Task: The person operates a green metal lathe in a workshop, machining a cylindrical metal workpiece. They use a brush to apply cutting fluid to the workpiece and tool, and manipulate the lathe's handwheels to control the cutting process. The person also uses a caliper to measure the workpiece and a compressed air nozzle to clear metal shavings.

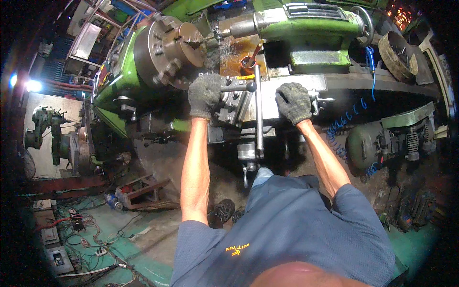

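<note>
Both of my hands wear dark grey knit gloves and are at a green lathe. My left hand (204,95) is curled at the left side of the tool post (233,103), close to the chuck; its fingertips are hidden. A clamping lever (239,88) with a black knob extends rightward beside it. My right hand (293,103) has its fingers curled at the right part of the pale carriage top (267,95); whatever it grips is hidden. A small crank handle (325,99) sticks out just right of it. The large jawed chuck (165,52) holds a round metal workpiece (192,45).
A long upright steel lever (258,115) rises between my arms. Behind it stands a red-rimmed cup (248,62) with a brush. The tailstock (306,24) is at the back. A blue coiled hose (373,71) hangs right, above a compressor (366,146). Loose cables (91,234) cover the floor at left.
</note>
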Motion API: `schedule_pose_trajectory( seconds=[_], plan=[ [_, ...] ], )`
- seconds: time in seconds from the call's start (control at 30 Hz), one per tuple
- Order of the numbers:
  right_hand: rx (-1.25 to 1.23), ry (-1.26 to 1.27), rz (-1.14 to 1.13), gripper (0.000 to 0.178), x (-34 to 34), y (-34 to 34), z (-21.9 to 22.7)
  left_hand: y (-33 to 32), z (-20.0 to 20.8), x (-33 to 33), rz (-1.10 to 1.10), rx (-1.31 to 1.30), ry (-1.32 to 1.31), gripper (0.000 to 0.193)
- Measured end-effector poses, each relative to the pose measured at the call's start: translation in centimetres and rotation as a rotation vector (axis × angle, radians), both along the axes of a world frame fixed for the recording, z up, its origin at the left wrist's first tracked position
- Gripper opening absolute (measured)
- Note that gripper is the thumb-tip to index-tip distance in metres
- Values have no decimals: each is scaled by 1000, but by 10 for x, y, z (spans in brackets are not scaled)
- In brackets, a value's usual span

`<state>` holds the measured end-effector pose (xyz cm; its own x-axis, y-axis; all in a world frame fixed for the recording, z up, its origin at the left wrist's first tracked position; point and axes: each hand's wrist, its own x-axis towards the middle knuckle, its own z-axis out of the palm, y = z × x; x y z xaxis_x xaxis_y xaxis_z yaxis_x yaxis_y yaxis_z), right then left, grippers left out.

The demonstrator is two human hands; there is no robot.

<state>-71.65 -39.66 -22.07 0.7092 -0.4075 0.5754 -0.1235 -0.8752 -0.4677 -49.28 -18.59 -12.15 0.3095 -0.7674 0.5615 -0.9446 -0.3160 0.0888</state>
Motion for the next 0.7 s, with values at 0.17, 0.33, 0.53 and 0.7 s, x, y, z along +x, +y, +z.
schedule_pose_trajectory(
  seconds=[0.17,0.33,0.53,0.7],
  plan=[
    [272,-79,79,23,-13,-13,3,-5,8,-8,35,-33,115,22],
    [104,-198,-295,32,-45,-134,38,-3,5,-8,18,-109,114,21],
    [-124,72,-994,60,-54,-329,113,1,-4,-3,20,-98,46,19],
    [101,201,-659,88,-86,-509,52,-25,39,-30,149,78,-212,21]
  ],
)
